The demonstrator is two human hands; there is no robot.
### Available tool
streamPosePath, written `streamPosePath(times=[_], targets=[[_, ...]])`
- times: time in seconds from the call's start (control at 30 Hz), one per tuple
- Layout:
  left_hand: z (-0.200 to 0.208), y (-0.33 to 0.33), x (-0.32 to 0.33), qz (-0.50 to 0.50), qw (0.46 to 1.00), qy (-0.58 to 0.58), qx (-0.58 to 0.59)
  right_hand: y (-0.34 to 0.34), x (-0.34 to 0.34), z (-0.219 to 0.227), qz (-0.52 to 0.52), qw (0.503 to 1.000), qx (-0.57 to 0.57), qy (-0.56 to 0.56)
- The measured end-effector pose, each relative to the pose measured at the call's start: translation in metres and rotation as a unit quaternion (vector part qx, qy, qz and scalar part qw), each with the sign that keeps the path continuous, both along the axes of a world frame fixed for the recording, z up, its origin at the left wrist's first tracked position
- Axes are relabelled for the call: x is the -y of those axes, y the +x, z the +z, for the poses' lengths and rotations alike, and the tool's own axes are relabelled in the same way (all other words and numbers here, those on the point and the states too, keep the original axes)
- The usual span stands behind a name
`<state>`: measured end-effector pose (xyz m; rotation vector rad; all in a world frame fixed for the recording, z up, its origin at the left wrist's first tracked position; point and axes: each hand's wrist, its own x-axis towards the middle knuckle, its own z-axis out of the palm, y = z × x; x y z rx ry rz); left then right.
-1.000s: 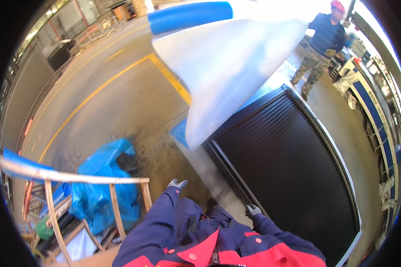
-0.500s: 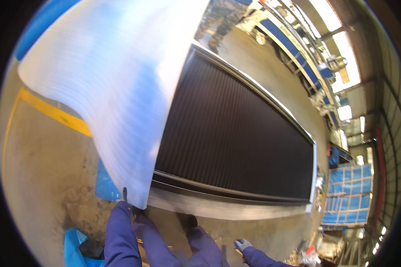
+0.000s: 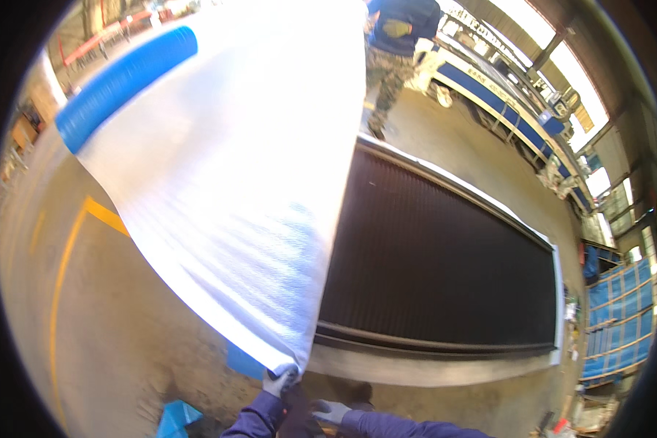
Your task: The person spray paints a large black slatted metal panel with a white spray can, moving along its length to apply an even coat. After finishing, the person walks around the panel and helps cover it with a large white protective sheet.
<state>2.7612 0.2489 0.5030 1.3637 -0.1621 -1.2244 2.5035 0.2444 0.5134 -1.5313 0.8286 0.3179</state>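
In grey gloves, my left hand is closed on the near corner of a large white, foam-like sheet. The sheet stretches away from it to a blue roll at the far left. My right hand is just right of and below the left one, apart from the sheet, fingers stretched toward it. Right of the sheet lies a long, dark ribbed panel in a frame, on pale wrapping. The sheet's right edge hangs over the panel's left end and hides part of it.
Beyond the panel stands another person in a dark top and camouflage trousers. A long blue-and-white machine runs along the far right. Blue crated stacks stand at right. Blue plastic lies on the floor near my feet; a yellow line marks the left.
My left hand has moved right in the view with the sheet corner. My right hand has swung left, close to it. More of the blue roll and the other person now show.
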Motion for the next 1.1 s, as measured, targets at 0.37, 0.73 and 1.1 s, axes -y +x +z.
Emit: streamPosePath(times=[0.37,0.73,1.1], targets=[[0.18,0.218,0.146,0.055,0.967,-0.236,0.08,0.03,0.024,0.056,-0.053,0.994,0.076,-0.06],[0.183,0.087,0.044,0.02,0.938,-0.22,0.266,0.067,-0.031,0.151,0.092,0.964,0.247,-0.017],[0.284,-0.131,0.083,0.102,0.934,0.077,0.334,0.031,0.039,0.227,-0.154,0.87,0.43,0.185]])
